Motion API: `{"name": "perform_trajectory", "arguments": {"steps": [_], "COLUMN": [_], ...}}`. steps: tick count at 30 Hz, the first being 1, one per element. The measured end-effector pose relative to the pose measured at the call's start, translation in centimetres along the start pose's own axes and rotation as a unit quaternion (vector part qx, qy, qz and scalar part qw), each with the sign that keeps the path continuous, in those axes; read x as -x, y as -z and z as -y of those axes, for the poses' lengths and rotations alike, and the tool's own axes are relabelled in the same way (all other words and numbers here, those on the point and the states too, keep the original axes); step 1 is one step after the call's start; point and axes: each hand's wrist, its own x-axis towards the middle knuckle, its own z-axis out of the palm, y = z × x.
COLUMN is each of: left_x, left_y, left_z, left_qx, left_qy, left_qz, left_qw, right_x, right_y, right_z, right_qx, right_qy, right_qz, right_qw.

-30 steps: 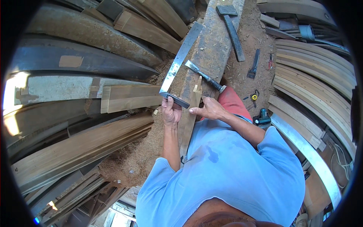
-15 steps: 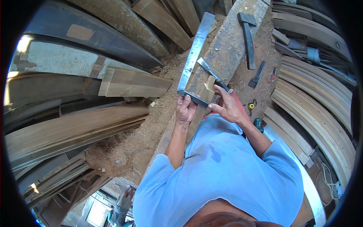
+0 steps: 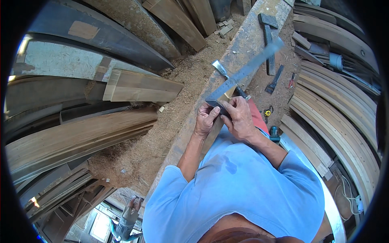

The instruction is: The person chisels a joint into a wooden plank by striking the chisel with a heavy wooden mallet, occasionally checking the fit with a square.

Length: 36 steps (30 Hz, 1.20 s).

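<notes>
A try square (image 3: 246, 72) with a long steel blade and dark stock is held between my hands over the bench. My left hand (image 3: 206, 121) pinches the stock near its corner, thumb on top. My right hand (image 3: 240, 118) closes its fingers on the stock's other end. The blade slants away to the far right. Below it lies a chisel (image 3: 220, 67) with a broad metal blade, its handle toward my right hand. A wooden piece (image 3: 211, 135) lies along the bench beneath my hands, mostly covered by them.
A mallet (image 3: 268, 45) lies along the right of the worn bench (image 3: 248, 37). Right of it are a dark flat tool (image 3: 275, 79), red-handled pliers (image 3: 291, 81) and a yellow tape (image 3: 268, 113). Stacked boards (image 3: 142, 87) stand left; curved planks (image 3: 336, 103) right. Another person (image 3: 126, 222) is at lower left.
The try square has turned clockwise, its blade now slanting far right across the chisel. My right hand has moved left and closed on the stock; my left hand has shifted slightly right.
</notes>
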Motion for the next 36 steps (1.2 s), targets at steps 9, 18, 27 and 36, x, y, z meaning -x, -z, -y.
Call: {"name": "perform_trajectory", "arguments": {"steps": [9,18,27,36], "left_x": [-1.8,-2.2,-2.4,-2.4], "left_y": [-0.1,-1.5,-0.7,-0.8], "left_z": [0.6,0.3,1.2,0.7], "left_qx": [-0.295,-0.403,-0.392,-0.373], "left_qy": [-0.054,-0.020,0.008,0.030], "left_qz": [0.052,-0.022,-0.028,-0.024], "left_qw": [0.953,0.915,0.920,0.927], "right_x": [-1.0,-6.2,-7.2,-5.9], "right_y": [2.2,1.6,-2.6,-2.3], "right_z": [-4.3,-16.1,-21.6,-19.1], "right_qx": [-0.061,0.071,0.193,0.269], "right_qy": [-0.037,-0.055,-0.164,-0.178], "right_qz": [-0.097,-0.142,-0.049,-0.068], "right_qw": [0.993,0.986,0.966,0.944]}}
